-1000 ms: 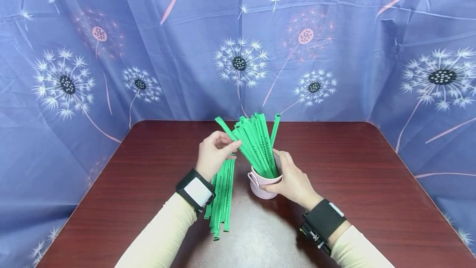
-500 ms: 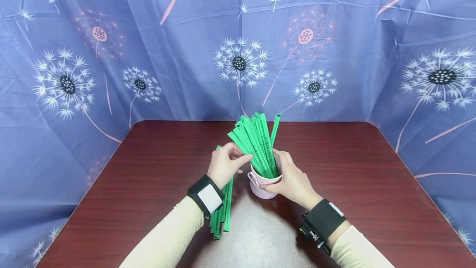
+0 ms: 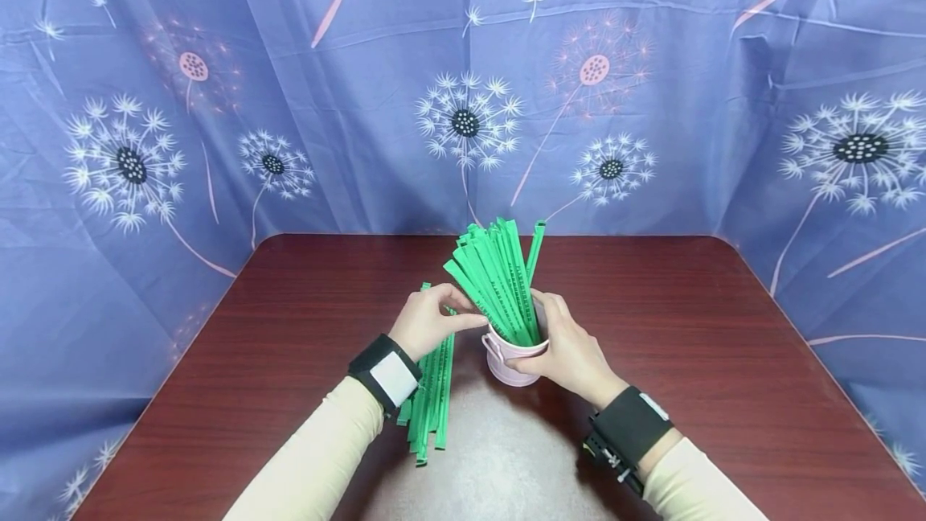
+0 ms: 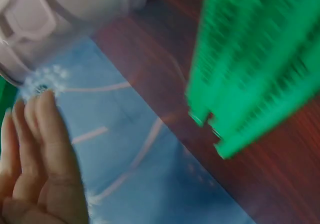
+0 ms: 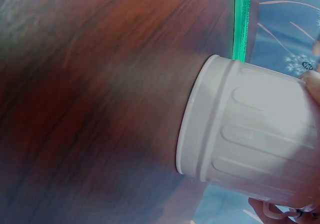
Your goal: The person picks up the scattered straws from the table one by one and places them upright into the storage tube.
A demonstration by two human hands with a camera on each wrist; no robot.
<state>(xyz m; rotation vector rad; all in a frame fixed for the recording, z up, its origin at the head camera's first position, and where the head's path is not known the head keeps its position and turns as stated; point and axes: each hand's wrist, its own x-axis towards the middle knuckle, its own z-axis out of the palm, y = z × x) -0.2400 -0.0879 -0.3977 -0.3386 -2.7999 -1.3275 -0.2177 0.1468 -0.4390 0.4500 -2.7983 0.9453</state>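
A small pale pink bucket (image 3: 509, 370) stands upright on the table, packed with long, slim green stick packets (image 3: 501, 284) bearing dark print. My right hand (image 3: 579, 352) grips the bucket's rim and side from the right; the right wrist view shows its ribbed wall (image 5: 265, 134) close up. My left hand (image 3: 434, 320) is at the bucket's left, thumb tip near the leftmost packets and the rim. In the left wrist view, its fingers (image 4: 47, 149) extend fairly straight with nothing seen between them. Beneath that wrist lies a loose pile of the same green packets (image 3: 437, 400), partly hidden.
The dark red-brown wooden table (image 3: 289, 304) has rounded back corners. A blue curtain (image 3: 376, 103) with dandelion prints hangs behind it and along both sides. Both wrists wear black bands, such as the left wristband (image 3: 383, 375).
My left hand brought a green stick packet down and right into the bucket among the others, let it go, then drew slightly back left. The right hand keeps still on the bucket.
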